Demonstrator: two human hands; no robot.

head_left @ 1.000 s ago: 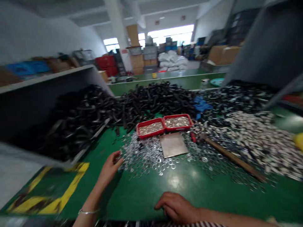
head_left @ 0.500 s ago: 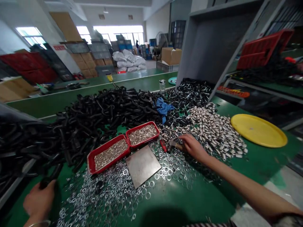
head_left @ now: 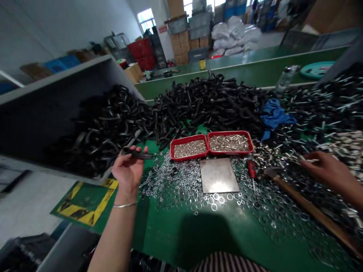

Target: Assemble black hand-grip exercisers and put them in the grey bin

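My left hand [head_left: 129, 168], palm turned up, has its fingers round a black tubular part [head_left: 143, 155] at the left edge of the work surface. My right hand [head_left: 330, 170] is at the right, low over small silver cylinders [head_left: 350, 145]. Its fingers are pressed together at the tips; a pale bit shows there, too blurred to name. Left of that hand lies a hammer [head_left: 309, 206] with a wooden handle. A red screwdriver [head_left: 251, 169] lies beside a square metal plate [head_left: 219, 176]. Behind the plate are two red trays [head_left: 188, 156] of small metal pins.
Black curved parts [head_left: 215, 102] are heaped along the back and spill from a grey bin [head_left: 25, 105] at left. Loose washers and rings [head_left: 181, 185] surround the plate. A blue cloth [head_left: 275, 115], a glass jar [head_left: 286, 79] and a teal plate [head_left: 317, 70] are at back right.
My view has swung left. My left hand has risen from the table's near left, bringing the black part into sight. My right hand has left the hammer and moved right to the silver cylinders.
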